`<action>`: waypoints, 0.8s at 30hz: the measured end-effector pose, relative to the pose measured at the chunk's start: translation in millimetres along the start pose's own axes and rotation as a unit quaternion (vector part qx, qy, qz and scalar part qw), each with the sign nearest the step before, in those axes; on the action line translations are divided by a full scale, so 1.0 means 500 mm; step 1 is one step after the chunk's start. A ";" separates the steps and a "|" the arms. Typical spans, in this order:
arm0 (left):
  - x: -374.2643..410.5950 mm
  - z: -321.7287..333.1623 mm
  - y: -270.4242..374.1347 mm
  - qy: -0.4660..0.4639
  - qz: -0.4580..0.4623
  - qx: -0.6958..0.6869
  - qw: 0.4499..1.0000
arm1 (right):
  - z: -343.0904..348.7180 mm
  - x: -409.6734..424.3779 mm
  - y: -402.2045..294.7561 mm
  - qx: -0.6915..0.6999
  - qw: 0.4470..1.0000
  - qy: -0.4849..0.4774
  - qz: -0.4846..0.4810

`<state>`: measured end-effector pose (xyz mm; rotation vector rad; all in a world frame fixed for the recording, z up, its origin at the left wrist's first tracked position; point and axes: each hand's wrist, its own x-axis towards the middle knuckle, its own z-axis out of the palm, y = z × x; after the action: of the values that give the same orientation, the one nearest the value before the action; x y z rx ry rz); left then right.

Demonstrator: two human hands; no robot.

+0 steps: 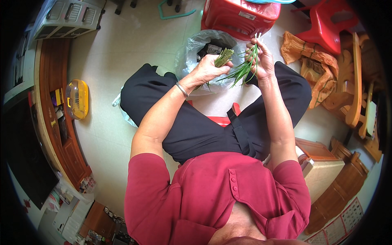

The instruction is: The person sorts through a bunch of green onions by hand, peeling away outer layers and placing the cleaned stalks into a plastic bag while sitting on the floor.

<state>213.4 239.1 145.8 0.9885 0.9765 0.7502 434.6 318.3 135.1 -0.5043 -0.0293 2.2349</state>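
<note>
My left hand (211,69) is closed around a bundle of green stalks (225,58), whose cut-looking ends point up and right. To its right, my right hand (261,61) is raised and pinches a small bunch of thin green leafy stems (245,69) near their white ends; the long leaves hang down and left between my hands. Below both hands stands a bin or container lined with a clear plastic bag (191,46), with dark material inside. Its lower side is partly hidden by my left hand and the leaves.
A red plastic stool (239,18) stands just beyond the bag, with a blue basin's rim (269,1) above. An orange mesh sack (321,70) lies right, near a red chair (326,24) and wooden furniture (355,82). A yellow plastic case (78,99) is on the floor at left.
</note>
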 end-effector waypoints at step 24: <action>0.010 0.008 -0.013 0.059 -0.001 -0.019 0.998 | -0.015 0.008 -0.003 0.002 1.000 -0.006 0.009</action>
<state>219.3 239.6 139.1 0.9185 1.0619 0.8304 436.3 321.3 127.4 -0.4906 -0.0259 2.2560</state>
